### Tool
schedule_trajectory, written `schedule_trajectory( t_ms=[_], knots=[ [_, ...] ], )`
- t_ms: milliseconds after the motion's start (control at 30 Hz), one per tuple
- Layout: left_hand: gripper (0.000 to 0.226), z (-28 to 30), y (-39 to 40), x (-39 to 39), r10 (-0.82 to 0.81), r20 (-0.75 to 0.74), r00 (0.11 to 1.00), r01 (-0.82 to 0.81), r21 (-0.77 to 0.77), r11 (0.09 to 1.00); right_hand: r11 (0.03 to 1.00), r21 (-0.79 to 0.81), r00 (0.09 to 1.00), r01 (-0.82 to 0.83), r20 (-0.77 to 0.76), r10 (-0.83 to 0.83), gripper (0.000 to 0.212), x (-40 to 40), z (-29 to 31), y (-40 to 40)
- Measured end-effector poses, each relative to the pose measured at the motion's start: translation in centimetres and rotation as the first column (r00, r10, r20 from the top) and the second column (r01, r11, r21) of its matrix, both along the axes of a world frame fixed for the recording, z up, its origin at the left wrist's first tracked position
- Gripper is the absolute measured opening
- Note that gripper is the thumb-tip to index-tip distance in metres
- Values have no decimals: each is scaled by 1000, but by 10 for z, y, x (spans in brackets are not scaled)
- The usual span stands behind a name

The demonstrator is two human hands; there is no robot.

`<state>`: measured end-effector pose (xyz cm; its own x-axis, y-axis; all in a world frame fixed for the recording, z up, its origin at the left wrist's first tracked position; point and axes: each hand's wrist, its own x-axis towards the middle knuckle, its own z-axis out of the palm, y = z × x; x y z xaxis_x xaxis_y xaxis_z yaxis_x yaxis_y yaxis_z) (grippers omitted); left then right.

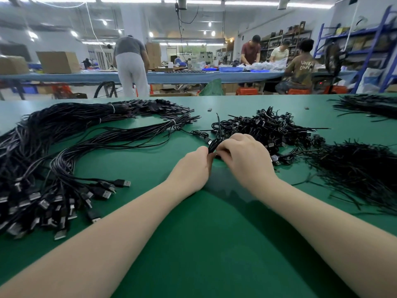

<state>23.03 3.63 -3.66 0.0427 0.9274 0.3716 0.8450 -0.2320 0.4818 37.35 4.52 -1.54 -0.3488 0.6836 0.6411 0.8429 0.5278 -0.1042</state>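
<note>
Both hands are at the middle of the green desk (193,244), working on one coiled cable (213,145). The left hand (191,168) comes in from 7 o'clock, and its grip is closed, pinching the near end of the coil. The right hand (245,158) arrives from 5 o'clock with its fingers curled over the coil's right flank. That grip is wrapped on the cable too, though the fingertips are hidden under the knuckles.

The coil sits between the two thumbs, just off the desk as far as I can tell. It is flattened into a narrow hank whose long axis runs from about 7 o'clock near the hands up toward 1 o'clock. Stray loops rise beyond it at 12. What looks like a plug end pokes out on the left side, pointing roughly to 10 o'clock.

This looks like the binding step. To do it well, the left pinch should hold the strands flat and together so no loop slips free. The right hand then cinches at the waist of the hank, not at an end, with the plug left outside the wrap.

The pile of finished coils (264,127) waits at 1 o'clock. Long loose cables (64,147) sprawl at 9 o'clock, and a heap of thin black ties (361,168) lies at 3.
</note>
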Motion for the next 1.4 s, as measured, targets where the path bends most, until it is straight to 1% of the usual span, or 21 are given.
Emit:
schedule_trajectory(
  t_ms=[100, 233, 400, 500, 600, 633, 667, 700, 767, 833, 900, 967, 1000, 1033, 1067, 1100, 1167, 1200, 1267, 1333, 1400],
  knots=[
    [24, -2, -3, 9, 107, -122, 987, -105, 24, 994, 999, 6, 999, -42, -29, 42, 19, 1, -4, -2],
    [10, -1, -7, 12, 175, -230, 957, -161, 79, 984, 994, -17, 992, -106, -72, 105, 19, -2, -6, -6],
    [13, -6, -4, 9, 236, -365, 901, -201, 133, 971, 992, 0, 992, -125, 32, 125, 19, 2, 10, -8],
    [15, -5, -1, 13, 274, -464, 842, -211, 184, 960, 985, -47, 970, -167, 174, 173, 18, 12, 35, -6],
    [9, -2, -4, 15, 197, -675, 711, -38, 243, 969, 974, -125, 927, -190, 303, 220, 13, 22, 55, -5],
    [5, 1, -9, 16, 166, -748, 643, 34, 244, 969, 967, -171, 923, -187, 306, 232, 10, 26, 60, -4],
    [10, 4, -14, 17, 160, -801, 577, 102, 265, 959, 950, -246, 927, -190, 272, 256, 7, 32, 65, -2],
    [18, 7, -16, 16, 150, -825, 544, 183, 291, 939, 917, -341, 935, -207, 207, 288, 6, 38, 68, 0],
    [24, 13, -19, 17, 89, -822, 562, 346, 331, 878, 806, -539, 942, -244, 66, 329, 7, 54, 73, 5],
    [21, 14, -26, 20, -48, -798, 601, 494, 323, 807, 658, -718, 947, -227, -5, 321, 11, 69, 74, 9],
    [26, 17, -31, 25, -212, -756, 619, 598, 279, 752, 427, -864, 944, -266, -144, 297, 16, 80, 68, 12],
    [26, 20, -36, 28, -294, -679, 673, 618, 297, 728, 152, -890, 892, -430, -392, 224, 6, 85, 59, 15],
    [23, 20, -37, 28, -321, -605, 728, 595, 326, 734, 62, -849, 843, -525, -508, 175, 6, 85, 53, 15],
    [21, 18, -37, 29, -354, -490, 797, 551, 346, 760, 15, -793, 790, -609, -604, 108, 7, 83, 47, 16],
    [22, 16, -37, 29, -399, -328, 856, 500, 337, 797, 3, -725, 725, -688, -688, 30, 8, 79, 41, 15],
    [23, 13, -36, 30, -432, -125, 893, 448, 317, 836, 21, -653, 651, -757, -757, -52, 11, 73, 35, 15],
    [25, 7, -29, 30, -401, 245, 883, 337, 265, 903, 105, -519, 498, -848, -849, -174, 5, 55, 23, 13],
    [27, 6, -24, 28, -355, 393, 848, 288, 220, 932, 170, -475, 439, -863, -874, -209, 1, 44, 17, 12],
    [28, 3, -15, 26, -243, 639, 730, 229, 107, 968, 311, -426, 361, -850, -900, -244, 6, 23, 4, 12],
    [28, 2, -9, 24, -151, 736, 659, 199, 23, 980, 416, -404, 319, -815, -912, -260, 9, 11, -3, 10],
    [27, 2, -6, 24, -122, 740, 661, 189, -6, 982, 462, -385, 291, -799, -920, -263, 11, 7, -6, 9]
  ],
)
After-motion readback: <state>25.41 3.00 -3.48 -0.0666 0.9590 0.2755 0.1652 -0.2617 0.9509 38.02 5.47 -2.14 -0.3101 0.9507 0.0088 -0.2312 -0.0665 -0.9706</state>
